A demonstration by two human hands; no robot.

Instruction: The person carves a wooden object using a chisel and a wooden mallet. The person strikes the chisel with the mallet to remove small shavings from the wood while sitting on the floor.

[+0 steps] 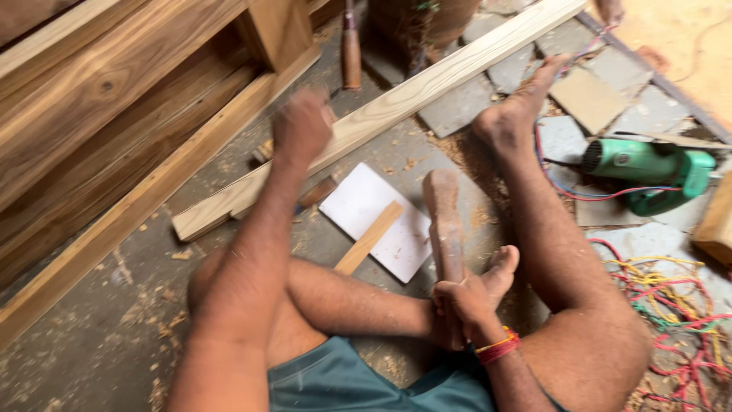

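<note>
You are sitting on the floor (99, 336) with your legs folded, and your right hand (461, 305) is wrapped tight around the lower end of a wooden mallet (444, 221), which stands nearly upright, its long axis running away from you with the rounded head at the far end. Your left hand (303, 126) is stretched forward and blurred; it looks curled into a loose fist just at the near edge of the long pale plank (396, 99), but you cannot tell from this view whether it pinches anything. The plank lies diagonally, from near left to far right, so its left end sits nearer your left hand, and the mallet head is well to the right of that hand. Between the two hands lie a white board (366, 206) with a thin wooden strip (370, 238) across it. A chisel-like handle (350, 49) rests beyond the plank, a heavy timber frame (114, 114) lies to your left, and a green power tool (648, 172) with tangled wires (679, 305) is on your right.
</note>
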